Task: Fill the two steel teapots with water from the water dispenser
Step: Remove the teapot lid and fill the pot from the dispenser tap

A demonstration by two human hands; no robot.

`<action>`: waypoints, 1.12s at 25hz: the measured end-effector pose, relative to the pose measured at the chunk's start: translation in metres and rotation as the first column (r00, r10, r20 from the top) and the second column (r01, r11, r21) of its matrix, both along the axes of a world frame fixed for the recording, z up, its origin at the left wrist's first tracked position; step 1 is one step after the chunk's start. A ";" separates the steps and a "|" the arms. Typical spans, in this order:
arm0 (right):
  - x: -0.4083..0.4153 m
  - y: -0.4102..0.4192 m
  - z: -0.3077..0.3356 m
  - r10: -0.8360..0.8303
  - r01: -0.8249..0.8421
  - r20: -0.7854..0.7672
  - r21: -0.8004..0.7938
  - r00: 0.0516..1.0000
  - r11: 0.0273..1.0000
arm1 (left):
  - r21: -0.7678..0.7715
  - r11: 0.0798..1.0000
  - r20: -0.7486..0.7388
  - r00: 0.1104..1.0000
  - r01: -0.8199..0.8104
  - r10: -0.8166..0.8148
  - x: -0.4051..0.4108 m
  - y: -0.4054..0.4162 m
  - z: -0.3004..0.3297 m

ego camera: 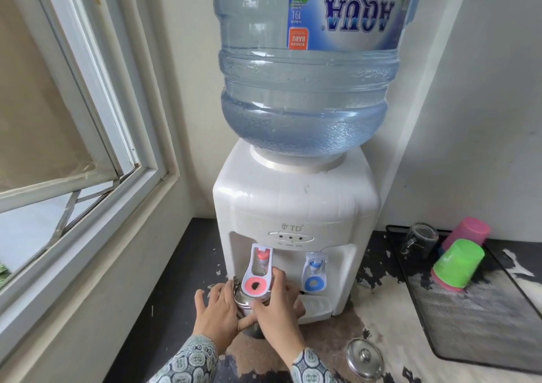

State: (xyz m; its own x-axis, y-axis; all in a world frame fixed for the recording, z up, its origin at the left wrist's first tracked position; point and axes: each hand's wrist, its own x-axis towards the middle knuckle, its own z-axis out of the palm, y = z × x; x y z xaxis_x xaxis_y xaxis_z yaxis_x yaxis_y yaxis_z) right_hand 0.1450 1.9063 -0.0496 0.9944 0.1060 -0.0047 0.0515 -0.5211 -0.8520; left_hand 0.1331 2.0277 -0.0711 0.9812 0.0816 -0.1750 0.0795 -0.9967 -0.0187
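So far only one teapot (249, 300) is in play, and I judge the task to be at its first fill: it sits under the red tap (258, 271) of the dispenser (296, 206), mostly hidden behind both hands. No stream of water can be made out, nor how full the pot is. A second teapot is nowhere in view, so at least that fill is left.

The left hand (217, 309) lies against the pot's left side, fingers spread, steadying more than clasping; whether its grip is closed I cannot tell. The right hand (278, 303) curls around the front of the pot just below the red lever, and it appears to hold the pot, though the fingers on the far side are hidden.

A round steel lid (365, 357) with a small knob rests on the counter (181, 265) to the right, apart from the pot; it is shiny and domed. What shows of the pot is polished metal with a hinged bail handle. The dispenser is smooth white plastic with rounded corners, carrying a ribbed, translucent blue bottle (305, 89). The blue tap (315, 271) is untouched. The counter's dark surface is worn and flaking into pale patches.
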 end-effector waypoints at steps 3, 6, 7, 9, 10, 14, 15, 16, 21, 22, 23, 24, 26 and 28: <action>-0.004 0.003 0.011 0.039 -0.041 0.022 0.080 0.999 0.996 | -0.022 0.999 -0.037 0.999 0.029 -0.030 0.008 0.002 -0.004; -0.003 -0.007 0.007 0.035 -0.036 0.069 0.011 0.997 0.999 | -0.035 0.999 -0.063 0.998 -0.004 0.002 0.010 0.004 -0.002; -0.003 -0.012 0.002 0.028 -0.022 0.104 -0.058 0.994 0.998 | -0.052 0.998 -0.034 0.999 -0.019 0.017 0.010 0.003 -0.003; -0.004 -0.020 -0.008 0.048 -0.022 0.149 -0.167 0.988 0.986 | -0.075 0.996 -0.034 0.999 -0.044 0.042 0.013 0.004 -0.008; -0.005 -0.022 -0.012 0.066 -0.038 0.157 -0.178 0.985 0.983 | -0.068 0.996 -0.054 0.997 -0.056 0.052 0.013 0.004 -0.009; -0.008 -0.026 -0.024 0.101 -0.091 0.164 -0.067 0.981 0.994 | -0.082 0.995 -0.052 0.997 -0.062 0.058 0.013 0.005 -0.011; -0.008 -0.027 -0.026 0.103 -0.095 0.164 -0.055 0.981 0.994 | -0.084 0.995 -0.048 0.997 -0.062 0.058 0.013 0.006 -0.011; -0.007 -0.027 -0.026 0.107 -0.101 0.165 -0.045 0.981 0.994 | -0.083 0.995 -0.046 0.997 -0.060 0.057 0.014 0.006 -0.012; -0.003 -0.035 -0.031 0.156 -0.149 0.192 -0.051 0.969 0.987 | -0.182 0.980 -0.051 0.996 -0.076 0.068 0.017 0.010 -0.010; -0.003 -0.038 -0.032 0.177 -0.167 0.186 -0.068 0.967 0.984 | -0.208 0.975 -0.056 0.996 -0.081 0.071 0.019 0.012 -0.009; -0.003 -0.039 -0.034 0.197 -0.184 0.178 -0.089 0.964 0.979 | -0.228 0.970 -0.070 0.995 -0.086 0.071 0.022 0.014 -0.008; -0.003 -0.041 -0.035 0.214 -0.197 0.169 -0.112 0.962 0.974 | -0.245 0.965 -0.093 0.993 -0.093 0.073 0.024 0.016 -0.007; -0.002 -0.043 -0.036 0.237 -0.214 0.156 -0.150 0.959 0.965 | -0.274 0.955 -0.144 0.987 -0.113 0.076 0.029 0.018 -0.008; -0.001 -0.044 -0.037 0.248 -0.220 0.163 -0.170 0.955 0.960 | -0.290 0.949 -0.180 0.981 -0.126 0.075 0.031 0.019 -0.010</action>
